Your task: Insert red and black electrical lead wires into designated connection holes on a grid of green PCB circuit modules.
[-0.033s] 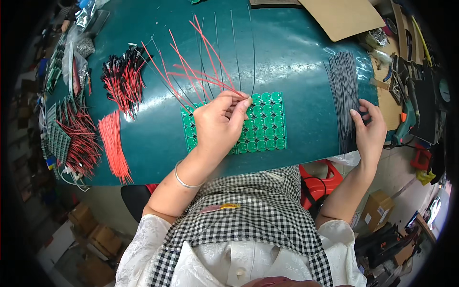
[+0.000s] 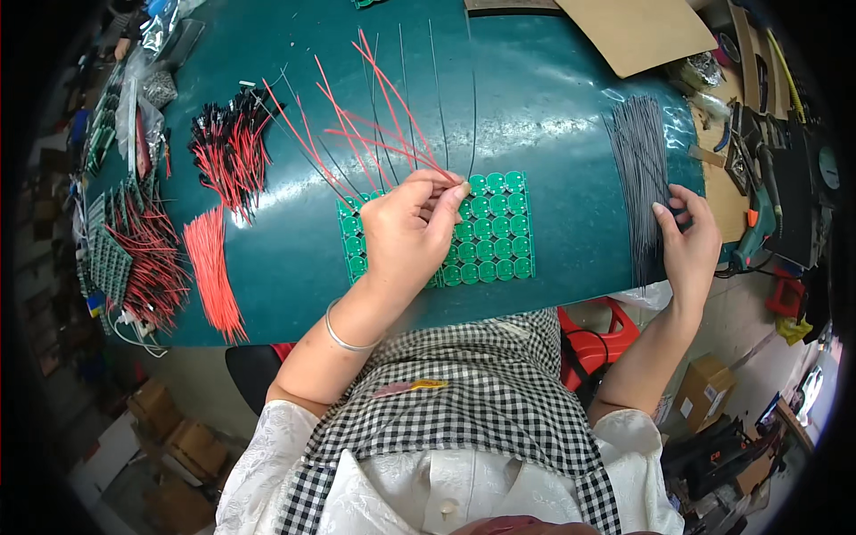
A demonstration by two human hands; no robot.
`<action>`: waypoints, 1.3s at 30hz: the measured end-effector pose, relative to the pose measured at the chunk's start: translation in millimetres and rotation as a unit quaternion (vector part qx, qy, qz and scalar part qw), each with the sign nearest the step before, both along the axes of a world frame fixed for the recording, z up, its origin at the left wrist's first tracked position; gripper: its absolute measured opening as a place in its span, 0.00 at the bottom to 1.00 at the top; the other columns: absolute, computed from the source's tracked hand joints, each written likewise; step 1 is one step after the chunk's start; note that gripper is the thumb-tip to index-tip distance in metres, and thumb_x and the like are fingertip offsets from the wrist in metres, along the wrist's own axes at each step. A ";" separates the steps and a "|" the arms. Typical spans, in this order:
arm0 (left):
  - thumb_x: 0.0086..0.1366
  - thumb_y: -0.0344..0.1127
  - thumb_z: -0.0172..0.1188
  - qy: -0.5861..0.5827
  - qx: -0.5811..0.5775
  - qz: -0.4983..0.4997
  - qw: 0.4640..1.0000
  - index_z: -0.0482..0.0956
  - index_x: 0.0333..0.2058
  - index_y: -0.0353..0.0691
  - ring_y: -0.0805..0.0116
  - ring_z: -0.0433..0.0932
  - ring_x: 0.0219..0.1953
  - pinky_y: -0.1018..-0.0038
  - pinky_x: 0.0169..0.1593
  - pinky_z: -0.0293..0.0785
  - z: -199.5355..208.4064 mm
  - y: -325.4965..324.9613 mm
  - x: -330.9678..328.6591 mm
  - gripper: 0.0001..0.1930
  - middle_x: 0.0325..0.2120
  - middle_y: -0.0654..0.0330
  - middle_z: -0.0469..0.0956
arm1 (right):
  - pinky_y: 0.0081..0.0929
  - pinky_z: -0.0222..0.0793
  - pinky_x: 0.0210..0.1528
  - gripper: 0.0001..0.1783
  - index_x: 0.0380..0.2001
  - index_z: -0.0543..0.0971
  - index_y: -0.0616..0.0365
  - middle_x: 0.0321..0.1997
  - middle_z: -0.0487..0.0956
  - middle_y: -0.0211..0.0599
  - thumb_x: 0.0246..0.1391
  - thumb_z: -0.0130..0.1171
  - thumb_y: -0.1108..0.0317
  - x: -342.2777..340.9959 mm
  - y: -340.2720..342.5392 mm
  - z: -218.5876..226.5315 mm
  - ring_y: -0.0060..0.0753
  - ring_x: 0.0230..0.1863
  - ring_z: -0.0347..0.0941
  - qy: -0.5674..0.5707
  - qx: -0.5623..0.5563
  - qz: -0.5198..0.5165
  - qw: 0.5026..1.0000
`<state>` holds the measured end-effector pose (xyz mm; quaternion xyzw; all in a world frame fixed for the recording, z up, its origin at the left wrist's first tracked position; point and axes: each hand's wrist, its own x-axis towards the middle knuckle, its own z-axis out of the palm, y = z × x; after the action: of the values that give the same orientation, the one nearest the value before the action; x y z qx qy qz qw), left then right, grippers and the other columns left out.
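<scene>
A green circuit board panel [image 2: 486, 247] of small rounded boards lies flat in front of me. Red wires [image 2: 399, 86] and thin black wires [image 2: 440, 85] stand up from its far edge. My left hand [image 2: 412, 221] is over the panel, thumb and fingers closed in a pinch on red wire near that edge; the fingertips hide the wire's end. At the right lies a bundle of dark grey-black wires [image 2: 638, 178]. My right hand [image 2: 691, 236] rests by its right edge, fingers bent and thumb apart, with nothing visibly gripped.
A bundle of red wires [image 2: 212, 272] lies left on the green table mat [image 2: 294, 303]. Beyond it are red-black wire assemblies [image 2: 234, 156] and wired green boards [image 2: 111, 245]. Cardboard [image 2: 637, 36] lies far right; a green-handled tool [image 2: 758, 227] is at the right edge.
The standing red and black wires have swayed slightly. Both hands stay in the same place.
</scene>
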<state>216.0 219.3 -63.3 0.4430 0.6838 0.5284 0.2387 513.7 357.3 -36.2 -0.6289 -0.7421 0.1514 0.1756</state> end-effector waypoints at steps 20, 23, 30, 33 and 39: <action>0.62 0.21 0.67 0.115 0.011 0.000 0.993 0.85 0.40 0.30 0.78 0.82 0.24 0.81 0.29 0.79 -13.3 0.2 1.1 0.07 0.29 0.58 0.86 | 0.31 0.73 0.37 0.14 0.38 0.84 0.63 0.26 0.83 0.40 0.47 0.73 0.70 -0.6 29.9 -1.5 0.33 0.29 0.79 0.031 -0.046 -0.024 0.998; 0.62 0.21 0.67 0.137 0.021 -0.002 0.990 0.85 0.44 0.30 0.78 0.82 0.24 0.81 0.28 0.79 -12.2 0.8 1.4 0.11 0.30 0.56 0.87 | 0.35 0.75 0.39 0.14 0.39 0.85 0.63 0.29 0.84 0.46 0.48 0.71 0.69 0.6 30.4 3.8 0.43 0.32 0.82 0.013 -0.051 -0.018 0.998; 0.63 0.20 0.66 0.130 0.011 0.002 0.991 0.84 0.48 0.31 0.78 0.82 0.24 0.82 0.27 0.79 -9.7 -1.4 3.5 0.14 0.29 0.56 0.86 | 0.41 0.73 0.42 0.08 0.37 0.82 0.64 0.35 0.83 0.52 0.54 0.65 0.72 7.6 26.5 10.2 0.53 0.37 0.80 -0.015 -0.029 0.001 0.999; 0.64 0.20 0.65 0.074 0.027 0.011 0.997 0.84 0.46 0.30 0.78 0.81 0.24 0.82 0.28 0.79 0.7 -3.4 2.4 0.12 0.29 0.56 0.85 | 0.43 0.72 0.41 0.08 0.36 0.80 0.65 0.36 0.81 0.55 0.55 0.64 0.72 11.3 22.8 17.4 0.58 0.38 0.78 -0.017 -0.025 -0.008 0.999; 0.66 0.21 0.64 -0.137 0.027 0.003 0.990 0.81 0.39 0.28 0.77 0.80 0.25 0.83 0.27 0.77 44.2 -15.4 -9.9 0.04 0.31 0.56 0.84 | 0.16 0.73 0.35 0.04 0.38 0.79 0.65 0.34 0.79 0.30 0.64 0.59 0.74 16.9 -9.1 44.2 0.17 0.33 0.75 0.349 -0.026 0.004 0.937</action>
<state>206.2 203.9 -19.1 0.3705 0.6312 0.6035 0.3165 530.6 348.3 8.0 -0.5379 -0.6322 0.3815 0.4067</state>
